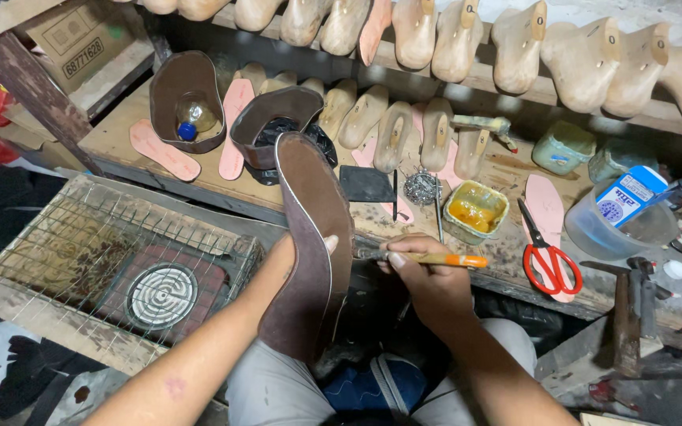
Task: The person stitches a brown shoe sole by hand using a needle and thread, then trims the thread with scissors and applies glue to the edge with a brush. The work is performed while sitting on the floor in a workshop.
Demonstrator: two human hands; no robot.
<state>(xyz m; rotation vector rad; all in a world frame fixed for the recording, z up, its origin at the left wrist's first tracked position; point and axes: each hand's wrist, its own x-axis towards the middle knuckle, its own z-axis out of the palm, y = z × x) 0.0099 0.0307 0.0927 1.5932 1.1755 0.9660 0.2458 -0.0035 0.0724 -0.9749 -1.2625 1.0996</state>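
My left hand (290,251) holds a long brown leather boot piece (309,237) upright, thumb on its right edge. The piece has a pale trimmed border. My right hand (428,272) grips a small brush with an orange handle (436,258), its tip touching the right edge of the leather. A small square tin of yellow glue (474,210) stands on the bench just beyond the brush.
Red-handled scissors (548,256) lie on a pink insole at right, with a hammer (629,315) further right. Wooden shoe lasts (515,43) line the shelf above. A wire-caged round heater (161,293) sits at left. Brown boot uppers (187,99) and pink insoles rest on the bench.
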